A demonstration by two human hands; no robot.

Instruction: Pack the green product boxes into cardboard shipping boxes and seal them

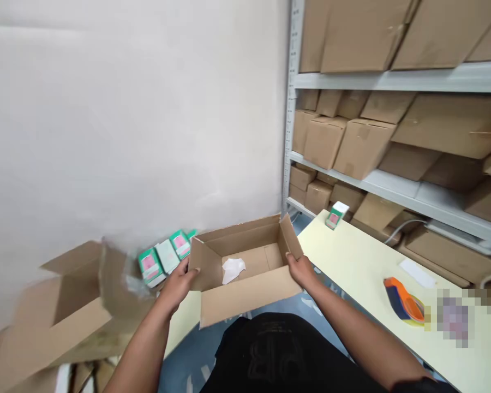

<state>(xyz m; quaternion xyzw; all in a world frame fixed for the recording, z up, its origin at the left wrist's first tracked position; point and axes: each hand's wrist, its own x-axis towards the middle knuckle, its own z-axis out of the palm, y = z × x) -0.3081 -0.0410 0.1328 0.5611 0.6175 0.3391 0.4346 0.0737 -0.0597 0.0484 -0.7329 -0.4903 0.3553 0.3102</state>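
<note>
Between my two hands I hold an open cardboard box, tilted so its inside faces me. My left hand grips the left side, with the thumb over the edge. On the right side, my right hand is closed on the wall near its flap. Inside the box lies a crumpled white piece of paper. Just past my left hand stand several small green-and-white boxes, partly hidden by the held box.
Another open cardboard box is at the left. A pale table on the right bears a small green-and-white carton, an orange-and-blue tape dispenser and a white slip. A metal shelf full of cardboard boxes stands behind it.
</note>
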